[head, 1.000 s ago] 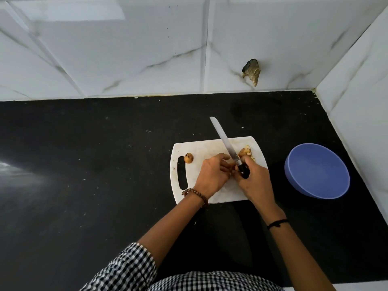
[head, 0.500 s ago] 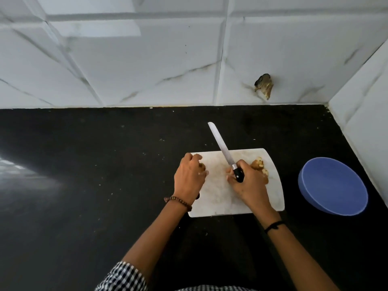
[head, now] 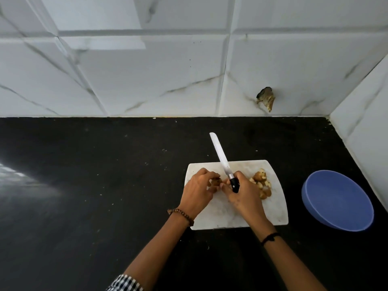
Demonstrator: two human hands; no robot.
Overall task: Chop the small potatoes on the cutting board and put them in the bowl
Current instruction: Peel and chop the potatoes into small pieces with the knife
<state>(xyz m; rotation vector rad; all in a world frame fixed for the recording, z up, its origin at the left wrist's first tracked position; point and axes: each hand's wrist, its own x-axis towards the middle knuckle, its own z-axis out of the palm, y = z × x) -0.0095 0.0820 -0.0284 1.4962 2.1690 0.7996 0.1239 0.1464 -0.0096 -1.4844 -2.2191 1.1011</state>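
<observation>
My left grip (head: 198, 191) is pinching a small potato (head: 216, 182), my right grip (head: 243, 192) clasping the knife (head: 220, 156). Chopped pieces (head: 261, 183) are lying at the cutting board's (head: 273, 215) right edge, the bowl (head: 338, 200) holding nothing.

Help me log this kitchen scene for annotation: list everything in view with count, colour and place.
cutting board: one, white, on the counter.
bowl: one, blue, right of the board.
potato pieces: one pile, tan, board's right side.
small potato: one, brown, pinched over the board.
knife: one, silver blade, black handle, over the board.
counter: one, black, under the board.
wall lump: one, brownish, on the white tiles.
left hand: one, pinches the small potato; beaded bracelet.
right hand: one, grips the knife; black wristband.
</observation>
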